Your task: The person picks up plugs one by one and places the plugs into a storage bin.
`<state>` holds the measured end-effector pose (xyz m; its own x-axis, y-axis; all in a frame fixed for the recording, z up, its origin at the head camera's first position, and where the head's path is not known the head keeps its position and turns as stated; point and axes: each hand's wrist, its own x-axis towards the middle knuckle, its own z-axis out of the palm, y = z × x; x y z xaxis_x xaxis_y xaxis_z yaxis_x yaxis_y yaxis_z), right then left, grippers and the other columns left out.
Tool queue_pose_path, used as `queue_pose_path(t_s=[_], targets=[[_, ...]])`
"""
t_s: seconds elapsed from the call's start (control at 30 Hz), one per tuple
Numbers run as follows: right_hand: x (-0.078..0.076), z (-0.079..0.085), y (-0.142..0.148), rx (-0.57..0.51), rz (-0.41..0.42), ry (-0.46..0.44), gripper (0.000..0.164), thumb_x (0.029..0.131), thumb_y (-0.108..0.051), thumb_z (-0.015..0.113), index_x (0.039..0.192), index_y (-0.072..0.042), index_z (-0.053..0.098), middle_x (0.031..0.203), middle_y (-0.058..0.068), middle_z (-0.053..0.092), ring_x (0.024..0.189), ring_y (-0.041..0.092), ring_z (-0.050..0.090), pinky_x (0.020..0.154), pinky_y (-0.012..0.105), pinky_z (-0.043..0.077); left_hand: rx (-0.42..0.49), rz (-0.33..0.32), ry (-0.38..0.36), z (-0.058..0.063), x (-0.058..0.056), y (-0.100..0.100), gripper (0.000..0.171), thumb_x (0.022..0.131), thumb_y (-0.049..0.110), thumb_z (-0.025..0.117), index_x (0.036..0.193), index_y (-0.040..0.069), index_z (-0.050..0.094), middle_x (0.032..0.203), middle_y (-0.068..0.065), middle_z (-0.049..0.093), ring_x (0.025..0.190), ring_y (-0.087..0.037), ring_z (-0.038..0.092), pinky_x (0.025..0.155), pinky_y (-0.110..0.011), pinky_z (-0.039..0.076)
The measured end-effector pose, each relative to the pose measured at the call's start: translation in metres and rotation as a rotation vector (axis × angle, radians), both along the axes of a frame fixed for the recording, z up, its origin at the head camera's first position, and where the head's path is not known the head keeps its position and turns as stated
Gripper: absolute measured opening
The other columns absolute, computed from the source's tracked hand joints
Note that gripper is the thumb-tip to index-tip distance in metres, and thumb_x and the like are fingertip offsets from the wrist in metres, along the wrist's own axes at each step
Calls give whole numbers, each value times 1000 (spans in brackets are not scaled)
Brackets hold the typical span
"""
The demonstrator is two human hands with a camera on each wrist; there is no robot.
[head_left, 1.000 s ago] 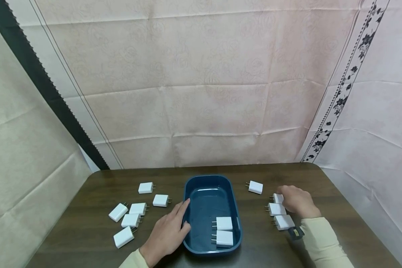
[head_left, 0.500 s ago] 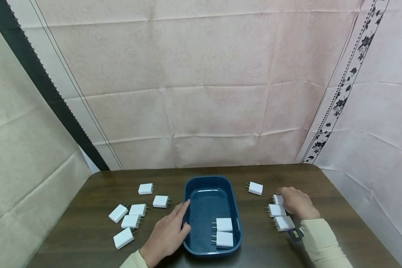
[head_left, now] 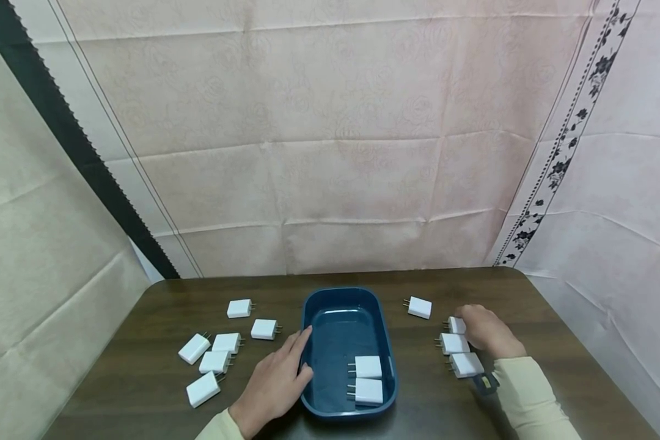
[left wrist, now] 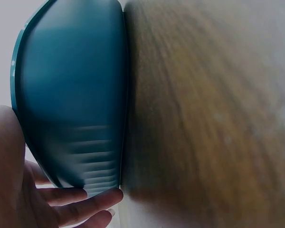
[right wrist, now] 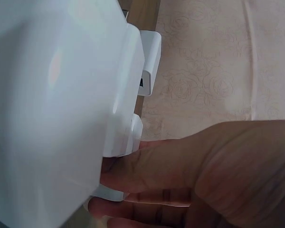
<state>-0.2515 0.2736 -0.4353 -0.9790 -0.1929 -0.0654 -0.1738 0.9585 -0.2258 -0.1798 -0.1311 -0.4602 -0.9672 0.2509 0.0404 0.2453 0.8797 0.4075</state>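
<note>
A blue plastic tray (head_left: pixel 313 397) stands mid-table with two white plug chargers (head_left: pixel 368 366) lying at its near right end, prongs to the left. My left hand (head_left: pixel 275 379) rests along the tray's left rim, fingers stretched out; the left wrist view shows fingertips against the tray's outer wall (left wrist: pixel 76 85). On the right, my right hand (head_left: pixel 489 330) pinches the farthest charger (head_left: pixel 456 326) in a row of three. In the right wrist view, thumb and fingers (right wrist: pixel 152 166) are at that charger, largely hidden behind a near white charger (right wrist: pixel 52 109).
Several white chargers (head_left: pixel 214 362) lie left of the tray, prongs mostly to the right. Another charger (head_left: pixel 419 307) lies alone at the back right. The dark wooden table (head_left: pixel 143 342) ends at hanging pale cloth (head_left: pixel 352 183) on the back and sides.
</note>
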Motion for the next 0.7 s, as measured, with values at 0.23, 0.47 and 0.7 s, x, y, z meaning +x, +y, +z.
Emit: queue_pose_path(t_s=[0.23,0.47,0.7], targets=[[1,1,3,1,12,34,27,77,12,52,95,0,67,89,15,64,81,26,59,72,47,50,-3,1,-5,0,-1,1,64,92,32,45,152,18,30,150,-10,40,118,-28,54,93,-55,44],[2,3,2,7,6,48,22,76,12,54,92,2,65,85,14,62,76,24,57,68,45,50,0,6,-9,-1,0,0,63,92,33,44,152,19,31,150,-9,40,118,-26,54,94,-54,44],[1,2,3,22,19,193,14,75,9,59,86,3,63,78,12,59,72,27,58,66,47,50,7,5,-2,0,0,0,63,92,32,45,152,18,31,150,-9,40,118,-27,53,94,-55,44]])
